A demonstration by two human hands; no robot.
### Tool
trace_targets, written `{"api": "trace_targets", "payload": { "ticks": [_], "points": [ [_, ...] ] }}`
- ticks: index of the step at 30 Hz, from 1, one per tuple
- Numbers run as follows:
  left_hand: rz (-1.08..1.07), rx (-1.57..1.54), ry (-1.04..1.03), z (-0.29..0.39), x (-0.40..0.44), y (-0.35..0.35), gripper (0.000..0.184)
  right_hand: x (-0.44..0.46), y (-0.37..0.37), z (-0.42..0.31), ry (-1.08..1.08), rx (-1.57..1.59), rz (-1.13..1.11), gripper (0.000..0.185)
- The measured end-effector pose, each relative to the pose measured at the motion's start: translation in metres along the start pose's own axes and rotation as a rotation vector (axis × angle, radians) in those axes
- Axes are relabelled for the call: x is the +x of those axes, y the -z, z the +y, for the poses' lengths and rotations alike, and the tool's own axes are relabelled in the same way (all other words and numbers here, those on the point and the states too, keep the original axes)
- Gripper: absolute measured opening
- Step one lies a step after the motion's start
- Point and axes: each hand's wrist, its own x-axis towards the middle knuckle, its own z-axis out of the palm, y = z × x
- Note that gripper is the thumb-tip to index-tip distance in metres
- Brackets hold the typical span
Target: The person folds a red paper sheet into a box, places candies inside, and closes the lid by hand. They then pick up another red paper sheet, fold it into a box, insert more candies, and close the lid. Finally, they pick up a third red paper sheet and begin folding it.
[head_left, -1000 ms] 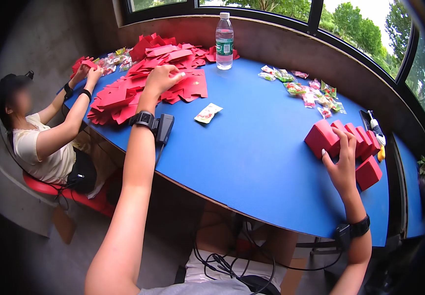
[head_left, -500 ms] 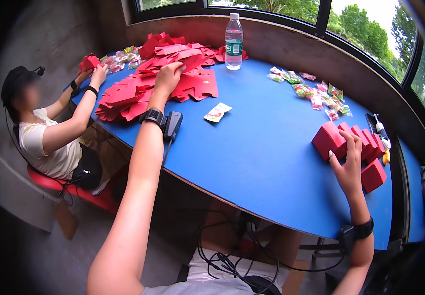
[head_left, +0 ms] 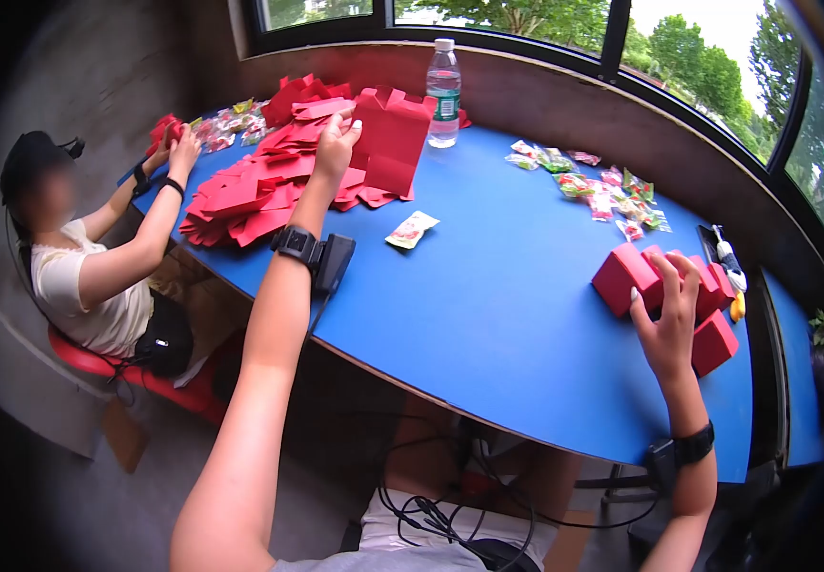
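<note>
My left hand (head_left: pixel 335 148) pinches the edge of a flat red carton (head_left: pixel 393 138), raised upright above the heap of red folded cartons (head_left: pixel 250 186). On the right, my right hand (head_left: pixel 667 310) is at a row of folded red boxes; its fingers are spread and curved beside the nearest red box (head_left: pixel 627 278), with the fingertips over the boxes behind. Another red box (head_left: pixel 714 343) stands just right of that hand. A single white and red packet (head_left: pixel 412 230) lies on the blue table (head_left: pixel 488 305) between my hands.
A water bottle (head_left: pixel 444 95) stands behind the raised carton. Small wrapped candies (head_left: pixel 607 191) lie scattered at the back right, more (head_left: pixel 231 124) at the back left. A co-worker (head_left: pixel 97 257) sits at left, hands on a red carton. Cables hang by my lap.
My left hand has lifted a flat red carton up from the heap. My right hand stays at the boxes with little movement. The camera view has shifted slightly.
</note>
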Motion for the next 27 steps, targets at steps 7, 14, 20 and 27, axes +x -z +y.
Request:
{"api": "trace_targets", "payload": {
  "ticks": [7, 14, 20, 27],
  "points": [
    [-0.378, -0.351, 0.159, 0.083, -0.061, -0.15, 0.035, 0.004, 0.016, -0.013, 0.207, 0.456, -0.069, 0.038],
    [-0.818, -0.36, 0.141, 0.092, -0.149, -0.257, 0.043, -0.005, 0.005, 0.0, -0.297, 0.986, -0.32, 0.061],
    [-0.958, -0.198, -0.038, 0.114, -0.152, -0.245, 0.055, 0.007, -0.011, -0.009, -0.173, 1.012, -0.228, 0.066],
    [-0.851, -0.19, -0.136, 0.098, -0.144, -0.232, 0.057, 0.026, -0.013, -0.027, 0.005, 0.827, -0.201, 0.094]
  ]
}}
